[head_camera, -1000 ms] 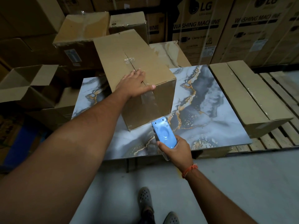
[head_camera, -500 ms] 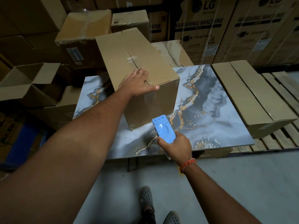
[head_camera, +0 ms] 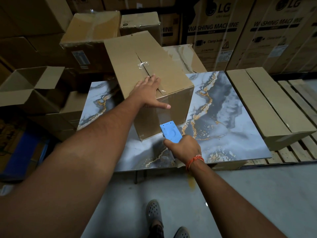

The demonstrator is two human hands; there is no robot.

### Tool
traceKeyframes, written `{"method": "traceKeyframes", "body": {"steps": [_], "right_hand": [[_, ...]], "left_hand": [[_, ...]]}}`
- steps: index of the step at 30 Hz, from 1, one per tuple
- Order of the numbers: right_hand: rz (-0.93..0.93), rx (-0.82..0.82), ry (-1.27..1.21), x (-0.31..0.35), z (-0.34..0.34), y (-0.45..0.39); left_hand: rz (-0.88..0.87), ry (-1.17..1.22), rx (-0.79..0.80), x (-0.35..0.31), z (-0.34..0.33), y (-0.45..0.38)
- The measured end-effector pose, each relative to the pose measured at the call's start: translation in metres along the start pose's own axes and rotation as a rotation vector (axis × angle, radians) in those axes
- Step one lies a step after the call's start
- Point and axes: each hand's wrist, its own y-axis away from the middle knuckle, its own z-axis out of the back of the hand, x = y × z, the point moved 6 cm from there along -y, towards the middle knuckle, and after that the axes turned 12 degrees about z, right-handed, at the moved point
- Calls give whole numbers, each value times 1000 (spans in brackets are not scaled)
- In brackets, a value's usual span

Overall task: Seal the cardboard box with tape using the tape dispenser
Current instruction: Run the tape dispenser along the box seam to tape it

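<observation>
Two bare hands are showing: the left hand (head_camera: 148, 91), lying flat, and the right hand (head_camera: 182, 147), gripping. One blue tape dispenser (head_camera: 170, 132) is sticking out just beyond the right hand's fingers. One cardboard box (head_camera: 145, 79) is sitting under the left hand's fingers, and one marble-patterned tabletop (head_camera: 223, 117) is lying beneath it. One open empty carton (head_camera: 32, 85) is standing well left of the left fingers. Two printed washing machine cartons (head_camera: 212, 31) are standing far beyond both hands. Two grey perforated shoes (head_camera: 153, 212) are showing below the wrists. One orange thread bracelet (head_camera: 194, 160) is circling the right wrist.
</observation>
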Motion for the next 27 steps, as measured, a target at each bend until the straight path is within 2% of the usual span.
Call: {"method": "traceKeyframes", "body": {"steps": [7, 18, 27], "right_hand": [[-69, 46, 34, 12, 3, -18], [-101, 100, 27, 44, 13, -41], [-158, 134, -2, 45, 8, -42]], "left_hand": [[52, 94, 8, -5, 5, 3], [49, 77, 34, -5, 4, 3], [54, 79, 39, -5, 5, 5]]}}
